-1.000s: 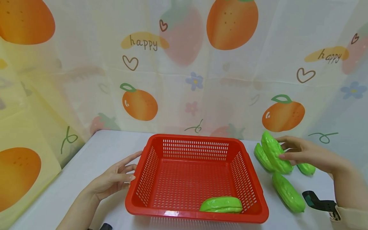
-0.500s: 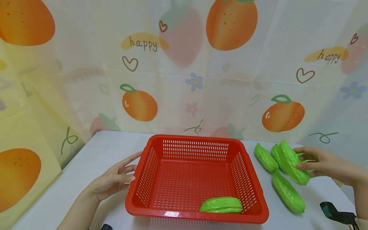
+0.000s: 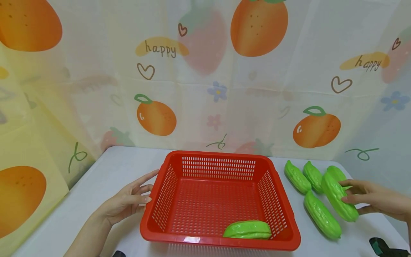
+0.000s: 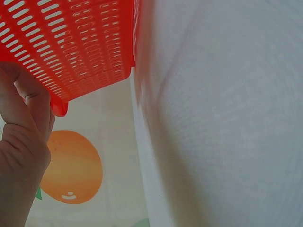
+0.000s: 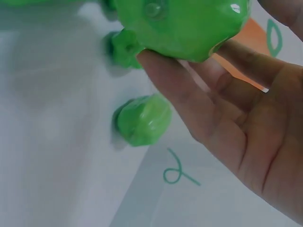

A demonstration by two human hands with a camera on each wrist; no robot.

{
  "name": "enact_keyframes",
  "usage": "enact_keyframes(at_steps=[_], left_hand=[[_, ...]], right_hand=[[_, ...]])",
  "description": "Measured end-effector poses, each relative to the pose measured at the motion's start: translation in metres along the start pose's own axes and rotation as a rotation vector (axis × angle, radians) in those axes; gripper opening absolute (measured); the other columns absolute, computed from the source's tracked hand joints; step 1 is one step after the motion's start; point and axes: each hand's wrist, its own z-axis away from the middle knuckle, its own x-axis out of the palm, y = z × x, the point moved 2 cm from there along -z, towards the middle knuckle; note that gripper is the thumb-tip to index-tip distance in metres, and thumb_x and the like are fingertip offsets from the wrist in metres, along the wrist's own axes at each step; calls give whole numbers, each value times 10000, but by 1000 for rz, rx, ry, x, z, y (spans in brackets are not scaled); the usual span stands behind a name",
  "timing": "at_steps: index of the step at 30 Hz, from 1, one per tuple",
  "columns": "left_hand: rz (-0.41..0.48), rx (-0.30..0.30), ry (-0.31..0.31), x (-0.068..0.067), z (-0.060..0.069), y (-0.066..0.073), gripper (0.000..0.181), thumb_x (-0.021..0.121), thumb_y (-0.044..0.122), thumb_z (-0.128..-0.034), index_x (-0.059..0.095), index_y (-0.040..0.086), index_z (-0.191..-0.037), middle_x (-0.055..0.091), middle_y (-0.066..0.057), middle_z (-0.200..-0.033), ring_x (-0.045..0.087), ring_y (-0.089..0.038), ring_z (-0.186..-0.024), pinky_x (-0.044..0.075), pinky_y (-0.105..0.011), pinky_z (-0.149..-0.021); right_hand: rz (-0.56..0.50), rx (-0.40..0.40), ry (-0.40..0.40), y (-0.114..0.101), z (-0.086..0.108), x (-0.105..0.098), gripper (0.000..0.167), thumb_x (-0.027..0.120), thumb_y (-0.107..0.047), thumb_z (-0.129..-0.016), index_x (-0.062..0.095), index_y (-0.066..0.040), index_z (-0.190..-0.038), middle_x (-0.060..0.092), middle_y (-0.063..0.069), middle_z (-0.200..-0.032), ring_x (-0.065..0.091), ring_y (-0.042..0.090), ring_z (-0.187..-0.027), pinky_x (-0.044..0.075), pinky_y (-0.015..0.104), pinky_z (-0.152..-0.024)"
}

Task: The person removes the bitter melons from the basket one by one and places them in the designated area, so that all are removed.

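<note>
In the head view my right hand (image 3: pixel 374 200) holds a bright green bitter melon (image 3: pixel 334 194) between thumb and fingers, just above the table. The right wrist view shows the fingers (image 5: pixel 175 82) curled against the underside of that held bitter melon (image 5: pixel 184 23). Several more lie close by, among them a front one (image 3: pixel 322 216) and a far-left one (image 3: pixel 297 177). My left hand (image 3: pixel 126 200) touches the left side of a red perforated plastic basket (image 3: pixel 219 242), its fingers loosely extended along the outer wall. One bitter melon (image 3: pixel 247 229) lies in the basket's front right corner.
The white table (image 3: pixel 125 160) ends at a fabric backdrop (image 3: pixel 205 107) printed with fruit. A black strap-like piece (image 3: pixel 385 248) shows by the right wrist, and another dark piece (image 3: pixel 118 253) near the left forearm.
My right hand has moved right and toward the front with the bitter melon, uncovering others behind it. The left hand and the basket have stayed put.
</note>
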Motion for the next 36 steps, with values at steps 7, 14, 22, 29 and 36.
enact_keyframes(at_steps=[7, 14, 22, 29, 36], left_hand=[[2, -14, 16, 2, -1, 0, 732, 480, 25, -981, 131, 236, -1588, 624, 37, -1234, 688, -104, -1023, 596, -298, -869], [8, 1, -2, 1, -1, -1, 735, 471, 13, -980, 127, 234, -1590, 618, 33, -1243, 685, -104, -1023, 596, -286, -864], [20, 39, -30, 0, -1, -2, 711, 451, -5, -982, 169, 243, -1585, 622, 15, -1251, 691, -110, -1014, 602, -289, -855], [32, 37, -47, -2, 0, -2, 732, 431, -29, -980, 128, 236, -1591, 615, 19, -1249, 688, -110, -1010, 598, -279, -857], [22, 39, -54, -2, 0, -2, 741, 432, -30, -980, 110, 229, -1594, 613, 14, -1247, 694, -121, -1008, 598, -291, -865]], right_hand=[[-61, 37, -26, 25, -2, 3, 837, 496, -375, -1014, 83, 197, -1464, 260, 502, -1402, 614, 302, -1122, 576, 468, -852], [-127, 75, -71, 36, 0, 10, 823, 533, -345, -1000, 100, 187, -1454, 353, 449, -1343, 622, 178, -1043, 572, 449, -842], [-148, 103, -82, 43, 0, 20, 793, 542, -330, -998, 144, 195, -1441, 451, 379, -1287, 611, 157, -990, 569, 426, -818], [-123, 136, -78, 43, -4, 22, 823, 547, -371, -985, 163, 201, -1435, 362, 460, -1321, 616, 230, -1061, 567, 441, -844], [-125, 126, -68, 47, -6, 23, 829, 552, -384, -976, 181, 202, -1430, 438, 416, -1298, 631, 246, -1078, 575, 438, -844]])
